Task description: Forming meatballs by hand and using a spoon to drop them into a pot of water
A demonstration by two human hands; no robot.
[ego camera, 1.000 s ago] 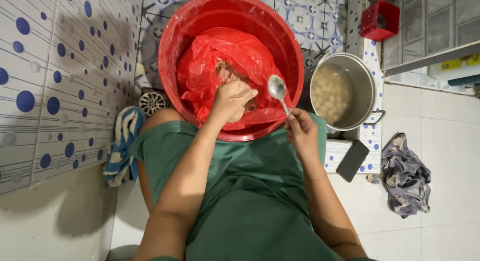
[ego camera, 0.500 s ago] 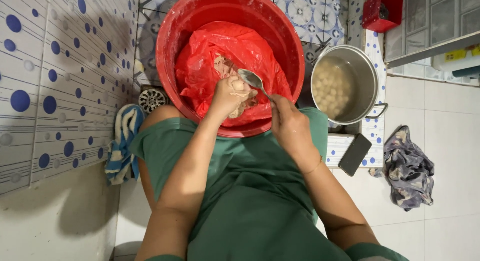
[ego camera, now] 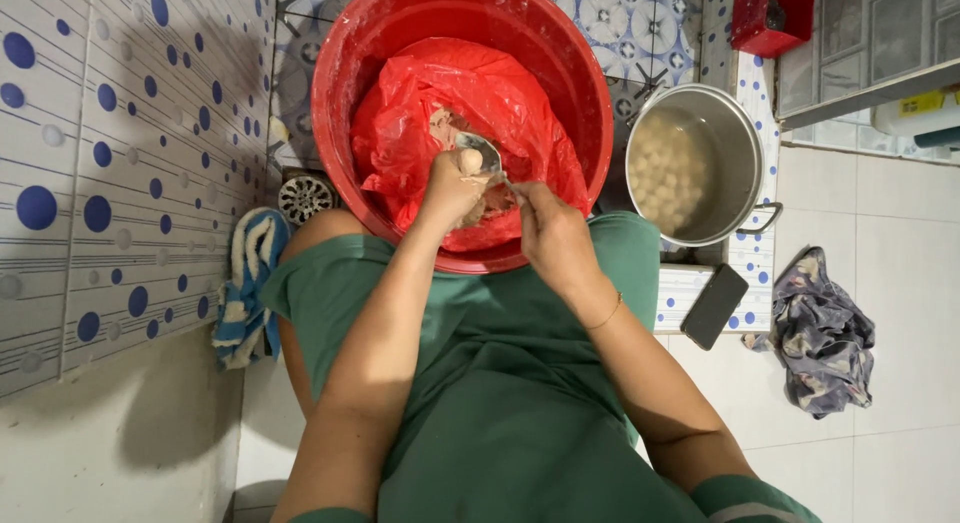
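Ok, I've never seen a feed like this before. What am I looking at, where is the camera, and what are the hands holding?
There is no machine here: a person works with two bare hands, and the one camera sits on their head, looking straight down over their green-clothed lap. In front of them stands a big red basin lined with a red plastic bag that holds a pale paste. The left hand is closed around some of that paste, with a lump squeezed out on top. The right hand holds a metal spoon whose bowl rests at that lump. To the right is a metal pot of water with pale balls in it. Beside it lie a dark phone and a crumpled cloth; a blue and white towel lies at the left by a tiled wall.
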